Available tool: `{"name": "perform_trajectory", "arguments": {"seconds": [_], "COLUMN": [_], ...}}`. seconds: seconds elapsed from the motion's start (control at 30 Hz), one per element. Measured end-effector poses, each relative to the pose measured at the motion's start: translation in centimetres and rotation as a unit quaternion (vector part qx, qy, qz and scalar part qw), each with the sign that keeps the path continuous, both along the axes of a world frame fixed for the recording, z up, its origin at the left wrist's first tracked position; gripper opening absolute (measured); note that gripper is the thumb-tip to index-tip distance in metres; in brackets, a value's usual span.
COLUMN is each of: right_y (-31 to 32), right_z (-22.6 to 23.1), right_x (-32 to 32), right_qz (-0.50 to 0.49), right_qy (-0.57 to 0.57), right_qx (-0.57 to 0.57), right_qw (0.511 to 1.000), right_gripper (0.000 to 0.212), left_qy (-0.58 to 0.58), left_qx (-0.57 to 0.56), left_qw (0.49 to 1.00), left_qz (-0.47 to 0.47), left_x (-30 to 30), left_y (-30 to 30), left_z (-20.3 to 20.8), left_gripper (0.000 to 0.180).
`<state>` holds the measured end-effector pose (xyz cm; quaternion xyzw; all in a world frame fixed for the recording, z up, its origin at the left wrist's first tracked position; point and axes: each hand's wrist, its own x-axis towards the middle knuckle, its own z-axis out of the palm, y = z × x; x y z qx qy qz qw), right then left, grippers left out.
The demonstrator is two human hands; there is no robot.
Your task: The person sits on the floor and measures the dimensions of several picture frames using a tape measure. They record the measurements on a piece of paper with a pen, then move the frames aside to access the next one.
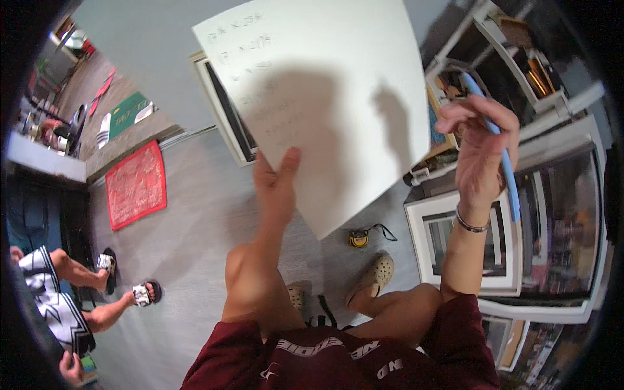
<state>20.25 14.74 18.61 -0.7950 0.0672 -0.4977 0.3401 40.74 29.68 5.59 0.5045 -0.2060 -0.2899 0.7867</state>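
- Red shorts are sitting closest.
- Left hand is pinching a big white paper, faint writing showing, held up high.
- Right hand is gripping a blue pen beside the paper's right edge.
- Grey floor is lying open below.

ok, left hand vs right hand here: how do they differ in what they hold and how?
The left hand holds a large white sheet of paper by its lower edge, thumb on the facing side; the right hand holds a slim light-blue pen in its fingers. The right wrist wears a bracelet; the left is bare. The right hand is raised beside the sheet, apart from it. Both are raised in front of the person.
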Motion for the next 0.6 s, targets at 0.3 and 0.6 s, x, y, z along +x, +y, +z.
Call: {"name": "perform_trajectory", "arguments": {"seconds": [0.3, 0.6], "right_y": [5.6, 12.0], "right_z": [-23.0, -44.6], "right_x": [-13.3, -12.9], "right_qz": [-0.072, -0.132], "right_qy": [0.407, 0.598], "right_qx": [0.236, -0.080], "right_qw": [0.880, 0.787], "right_gripper": [0.035, 0.053], "left_qy": [-0.354, -0.345], "left_qx": [0.194, 0.419], "left_qw": [0.909, 0.776], "left_qz": [-0.099, -0.322], "left_x": [6.9, 8.9], "left_y": [1.8, 1.4], "left_z": [-0.5, -2.0], "left_gripper": [0.039, 0.022]}}
